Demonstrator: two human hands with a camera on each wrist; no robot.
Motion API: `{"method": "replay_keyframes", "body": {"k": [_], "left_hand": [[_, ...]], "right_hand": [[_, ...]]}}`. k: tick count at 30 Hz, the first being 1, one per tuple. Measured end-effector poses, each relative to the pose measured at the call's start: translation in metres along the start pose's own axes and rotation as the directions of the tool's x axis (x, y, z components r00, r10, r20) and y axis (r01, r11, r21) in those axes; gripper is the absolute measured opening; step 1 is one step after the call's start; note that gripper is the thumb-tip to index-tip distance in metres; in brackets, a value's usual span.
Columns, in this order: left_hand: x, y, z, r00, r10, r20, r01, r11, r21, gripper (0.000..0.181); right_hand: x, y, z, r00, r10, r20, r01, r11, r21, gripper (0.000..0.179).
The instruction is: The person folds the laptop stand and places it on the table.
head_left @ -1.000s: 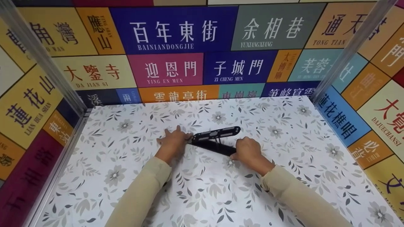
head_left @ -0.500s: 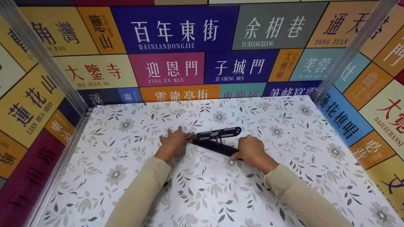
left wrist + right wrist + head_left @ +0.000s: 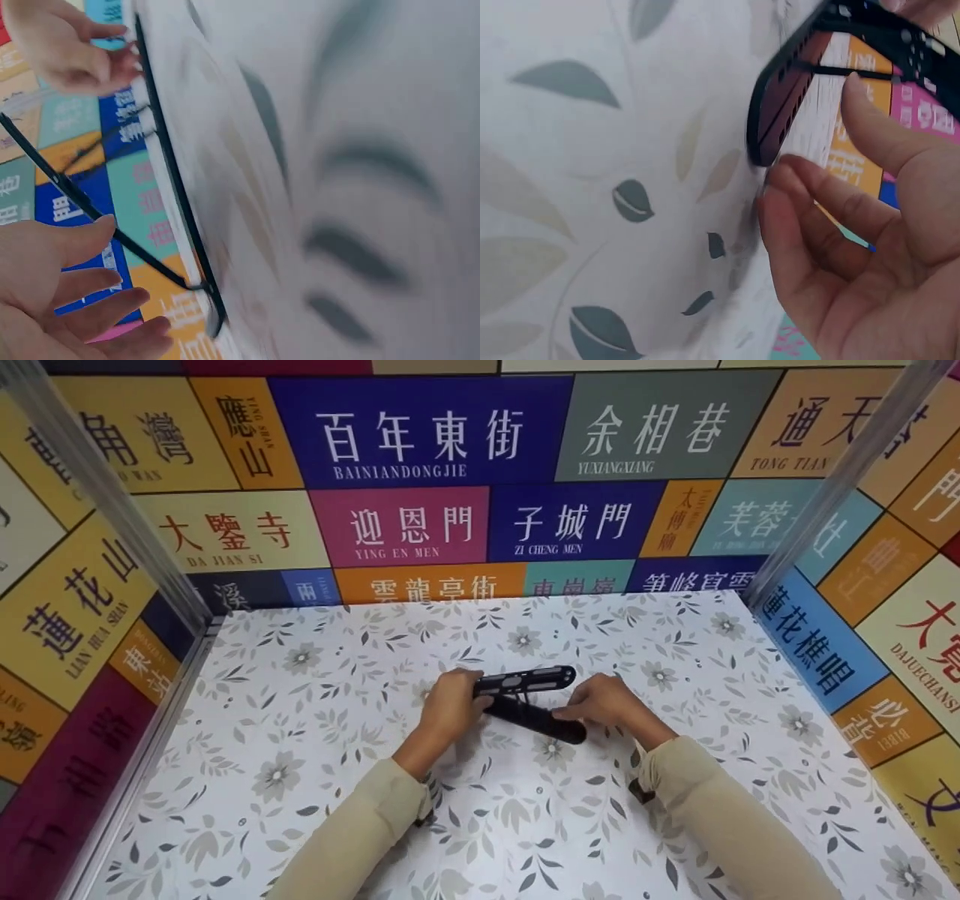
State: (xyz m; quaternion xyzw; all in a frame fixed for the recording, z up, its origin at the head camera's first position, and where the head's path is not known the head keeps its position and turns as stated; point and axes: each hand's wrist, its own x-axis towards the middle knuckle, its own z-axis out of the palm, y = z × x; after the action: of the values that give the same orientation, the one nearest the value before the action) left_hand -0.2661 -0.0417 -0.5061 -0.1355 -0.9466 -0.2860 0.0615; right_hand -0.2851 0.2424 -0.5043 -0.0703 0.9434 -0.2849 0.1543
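Note:
A black folding stand (image 3: 517,681) rests on the table, its slotted upper panel raised from the lower panel (image 3: 536,720) by a thin strut. The two panels meet at a hinge on the left. At that hinged end is my left hand (image 3: 450,709); in the left wrist view its fingers (image 3: 105,304) are spread and the thumb overlaps the raised panel. My right hand (image 3: 611,701) is at the lower panel's free end. In the right wrist view its fingers (image 3: 791,210) bend loosely at the panel's edge, with the thumb apart above them.
A white cloth with grey flowers and leaves (image 3: 277,776) covers the table. Behind it and along both sides stand walls of coloured sign panels (image 3: 420,431). Clear upright strips (image 3: 832,472) mark the back corners.
My left hand has moved right from the hinge tip onto the stand's left part. My right hand has shifted up, uncovering the lower panel's end. The stand has moved slightly right.

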Motion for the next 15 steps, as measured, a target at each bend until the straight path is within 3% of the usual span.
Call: {"method": "replay_keyframes", "body": {"k": [4, 6, 10, 13, 15], "left_hand": [[-0.003, 0.005, 0.009, 1.0, 0.028, -0.013, -0.029, 0.994, -0.106, 0.038], [-0.005, 0.005, 0.013, 0.999, 0.039, -0.038, -0.043, 0.993, -0.108, 0.038], [-0.006, 0.005, 0.02, 0.992, 0.059, -0.11, -0.066, 0.996, -0.057, 0.023], [-0.005, 0.006, 0.021, 0.987, 0.059, -0.15, -0.066, 0.997, -0.043, 0.012], [-0.004, 0.007, 0.021, 0.988, 0.045, -0.147, -0.054, 0.997, -0.053, 0.013]], "right_hand": [[0.007, 0.007, -0.002, 0.992, 0.094, 0.081, -0.108, 0.976, 0.19, 0.034], [0.011, 0.007, -0.001, 0.987, 0.123, 0.099, -0.141, 0.97, 0.2, 0.033], [0.017, 0.001, 0.001, 0.994, 0.086, 0.061, -0.086, 0.996, 0.003, 0.028], [0.02, -0.003, 0.002, 0.999, 0.043, 0.024, -0.04, 0.99, -0.134, 0.026], [0.02, -0.006, 0.003, 0.999, 0.039, 0.017, -0.036, 0.986, -0.163, 0.026]]}}
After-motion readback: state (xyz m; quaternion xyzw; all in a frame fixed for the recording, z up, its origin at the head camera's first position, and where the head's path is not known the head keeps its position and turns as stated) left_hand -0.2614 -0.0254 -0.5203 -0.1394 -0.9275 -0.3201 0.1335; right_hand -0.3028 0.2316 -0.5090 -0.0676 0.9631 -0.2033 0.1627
